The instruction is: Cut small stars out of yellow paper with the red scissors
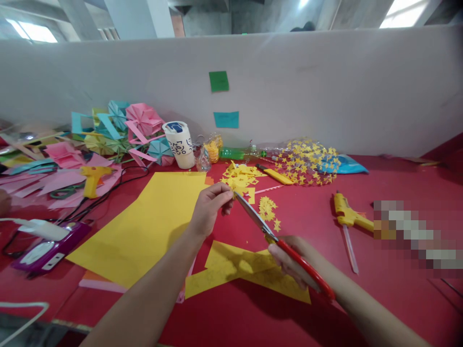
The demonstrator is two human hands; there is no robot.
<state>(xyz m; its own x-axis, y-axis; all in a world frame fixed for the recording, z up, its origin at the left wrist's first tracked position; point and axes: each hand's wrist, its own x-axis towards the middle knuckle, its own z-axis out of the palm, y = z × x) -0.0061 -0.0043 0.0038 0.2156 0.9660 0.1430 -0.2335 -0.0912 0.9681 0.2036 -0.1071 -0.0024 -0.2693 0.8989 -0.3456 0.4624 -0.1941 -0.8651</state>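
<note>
My right hand (294, 265) grips the red handles of a pair of scissors (255, 217), whose blades point up and left. The tips reach the fingertips of my left hand (213, 207), which are pinched on a small piece of yellow paper (235, 189), mostly hidden. Beyond the fingers lies a heap of yellow paper scraps (240, 173). Small cut paper stars (267, 208) are piled right of the blades. Under my wrists, two yellow paper strips (231, 265) cross on the red table. Left of my left hand is a stack of large yellow sheets (159, 217).
A yellow box cutter (278, 175) and a clear bottle covered in stars (307, 161) lie at the back. One glue gun (349, 214) rests at right, another glue gun (92, 180) at left. A white cup (180, 144) stands by folded paper flowers (142, 120). A purple power strip (52, 248) sits left.
</note>
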